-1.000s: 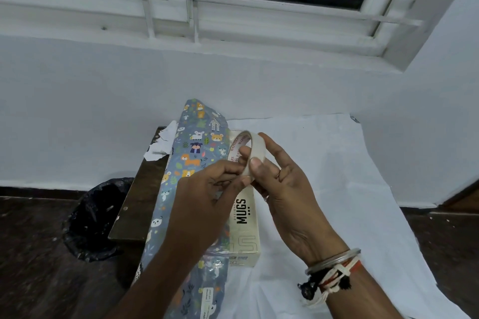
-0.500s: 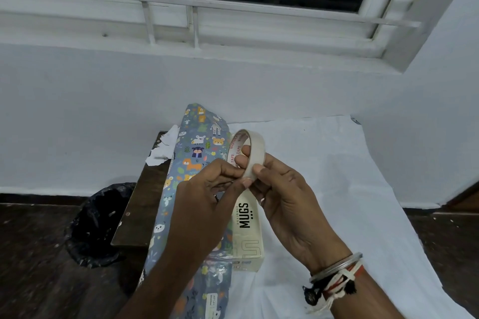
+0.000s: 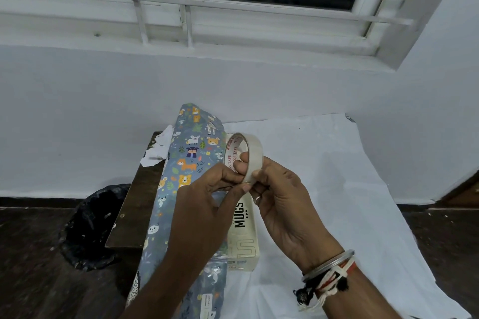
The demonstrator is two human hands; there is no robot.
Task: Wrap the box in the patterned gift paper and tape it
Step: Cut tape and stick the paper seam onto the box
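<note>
Holding upright a pale, translucent ring of adhesive tape with the right hand, fingers curled on its rim and one fingertip inside the hole. Pinching the lower edge of the ring with thumb and forefinger of the left hand, pressed together there. Compared with one second ago: right fingers no more stretched out, now bent closer around the ring; ring almost at the same place. Just under the fingers, on a white sheet: the long cream cardboard box printed MUGS. Left of the fingers, just beside the box: the blue patterned gift paper with small animals.
</note>
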